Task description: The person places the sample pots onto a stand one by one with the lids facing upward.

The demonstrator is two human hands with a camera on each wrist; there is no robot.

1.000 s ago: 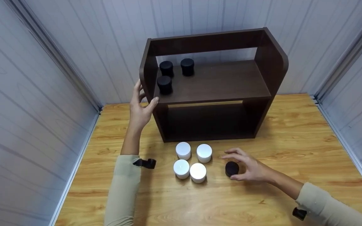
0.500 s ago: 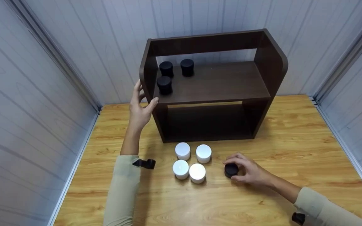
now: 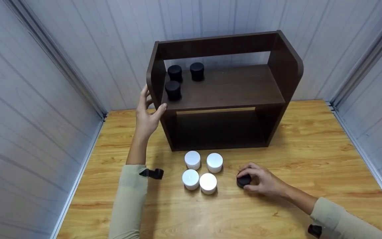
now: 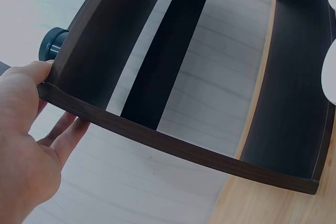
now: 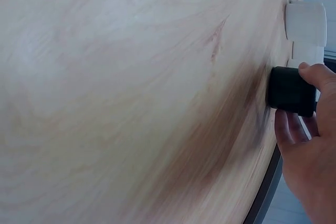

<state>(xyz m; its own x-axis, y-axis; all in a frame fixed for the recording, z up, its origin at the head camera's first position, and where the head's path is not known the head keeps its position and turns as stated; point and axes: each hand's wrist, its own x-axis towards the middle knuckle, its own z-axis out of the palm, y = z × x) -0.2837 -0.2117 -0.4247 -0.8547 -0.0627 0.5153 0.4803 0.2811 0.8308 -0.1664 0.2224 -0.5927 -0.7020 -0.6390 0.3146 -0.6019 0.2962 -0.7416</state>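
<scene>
My left hand (image 3: 147, 120) grips the left side panel of a dark brown two-tier shelf (image 3: 234, 88), thumb at the front edge and fingers behind it. In the left wrist view, the thumb and fingers straddle the panel's edge. On the table to the right, my right hand (image 3: 262, 179) holds a black lidded jar (image 3: 243, 181) between thumb and fingers. The right wrist view shows that same jar (image 5: 290, 92) upright, its base at the tabletop. Three similar black jars (image 3: 173, 91) stand at the left end of the upper shelf board.
Several white lidded jars (image 3: 208, 183) stand grouped on the wood-grain table (image 3: 237, 219), just in front of the shelf and left of the right hand. Pale panelled walls (image 3: 118, 49) enclose the table at the back and both sides.
The right hand's fingers have closed in around the black jar, which was loosely surrounded a second ago. The left hand keeps its place on the shelf.
</scene>
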